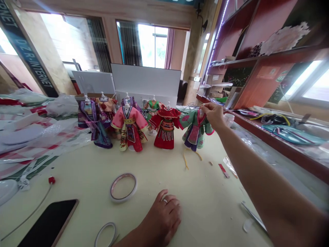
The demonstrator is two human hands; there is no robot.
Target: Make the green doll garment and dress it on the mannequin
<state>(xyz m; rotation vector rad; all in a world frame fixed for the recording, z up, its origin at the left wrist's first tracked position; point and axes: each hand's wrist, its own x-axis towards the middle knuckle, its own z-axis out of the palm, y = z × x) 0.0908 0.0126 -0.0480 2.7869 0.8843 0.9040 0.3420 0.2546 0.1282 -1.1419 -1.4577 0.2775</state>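
My right hand (212, 114) reaches out to the far right of the table, its fingers pinched at the neck of a green doll dress (196, 127) with pink trim. The dress stands upright, two yellow ribbon ends hanging at its foot. Beside it are a red doll dress (167, 125) with a beaded front and a pink doll dress (130, 127) with a gold waistband, both on white stands. My left hand (164, 214), wearing a ring, rests on the table near me, fingers loosely bent and holding nothing. A roll of tape (111, 189) lies to its left.
A purple-blue doll dress (96, 125) and several others stand at the back left. Nearer are a phone (48, 223), a red-tipped cable (51, 180) and a smaller tape roll (96, 236). Tweezers (253, 215) lie at right, below a red shelf (277, 144). Plastic bags (61, 105) crowd the left.
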